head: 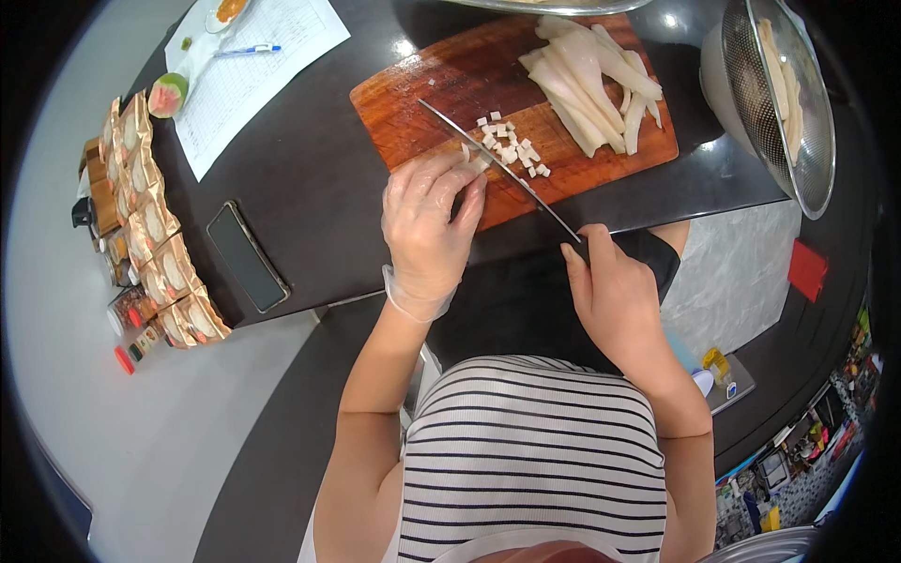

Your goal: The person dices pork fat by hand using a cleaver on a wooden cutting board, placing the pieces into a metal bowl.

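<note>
On a wooden cutting board (394,105) lie small pale cubes (508,132) of a white food and, at its right end, a heap of long pale strips (584,84) of what looks like the same food. My left hand (431,211), in a clear plastic glove, presses a pale piece (480,163) on the board with bent fingers, just left of the blade. My bare right hand (616,292) grips a knife (496,160) at its near end. The blade runs diagonally over the board between my left fingertips and the cubes. The knife's handle is hidden in my right hand.
A metal strainer (757,84) with pale strips leans in a bowl at the right. A metal bowl's rim (563,10) shows at the top. At left are a phone (248,257), foil-like packets (169,264), a cut guava (167,95), a paper sheet (281,70) and a pen (250,50).
</note>
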A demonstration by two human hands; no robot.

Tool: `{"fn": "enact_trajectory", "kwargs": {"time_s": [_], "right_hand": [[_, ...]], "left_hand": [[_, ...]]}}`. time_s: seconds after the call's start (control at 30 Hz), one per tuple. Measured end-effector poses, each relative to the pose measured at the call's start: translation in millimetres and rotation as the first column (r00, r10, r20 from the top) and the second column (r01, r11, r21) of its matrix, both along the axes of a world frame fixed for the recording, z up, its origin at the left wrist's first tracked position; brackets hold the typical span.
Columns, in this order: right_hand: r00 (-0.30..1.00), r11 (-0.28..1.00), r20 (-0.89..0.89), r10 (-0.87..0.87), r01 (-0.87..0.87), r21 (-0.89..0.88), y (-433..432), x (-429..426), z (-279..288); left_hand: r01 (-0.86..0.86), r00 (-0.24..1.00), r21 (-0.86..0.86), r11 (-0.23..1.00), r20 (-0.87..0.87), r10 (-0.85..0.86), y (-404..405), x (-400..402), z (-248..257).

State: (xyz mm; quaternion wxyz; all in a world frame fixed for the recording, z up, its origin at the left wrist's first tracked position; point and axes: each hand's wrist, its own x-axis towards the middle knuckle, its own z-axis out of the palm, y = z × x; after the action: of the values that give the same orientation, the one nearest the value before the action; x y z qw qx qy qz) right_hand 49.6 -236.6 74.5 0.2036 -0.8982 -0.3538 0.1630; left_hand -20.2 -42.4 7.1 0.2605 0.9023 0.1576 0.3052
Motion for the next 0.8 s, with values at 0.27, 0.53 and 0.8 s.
{"fn": "enact_trajectory", "kwargs": {"time_s": [0.27, 0.53, 0.8], "right_hand": [[0.998, 0.997, 0.048, 0.028, -0.024, -0.079, 14, 2, -14], [0.997, 0.998, -0.066, -0.038, 0.035, -0.050, -8, 1, -11], [0.999, 1.000, -0.029, -0.015, 0.014, -0.010, -3, 0, 2]], "left_hand": [[0.040, 0.999, -0.017, 0.999, -0.035, -0.040, 2, 2, 2], [0.043, 0.999, -0.056, 0.997, -0.001, -0.043, 4, 4, -1], [-0.034, 0.999, -0.103, 0.994, 0.005, 0.035, 1, -1, 9]]}}
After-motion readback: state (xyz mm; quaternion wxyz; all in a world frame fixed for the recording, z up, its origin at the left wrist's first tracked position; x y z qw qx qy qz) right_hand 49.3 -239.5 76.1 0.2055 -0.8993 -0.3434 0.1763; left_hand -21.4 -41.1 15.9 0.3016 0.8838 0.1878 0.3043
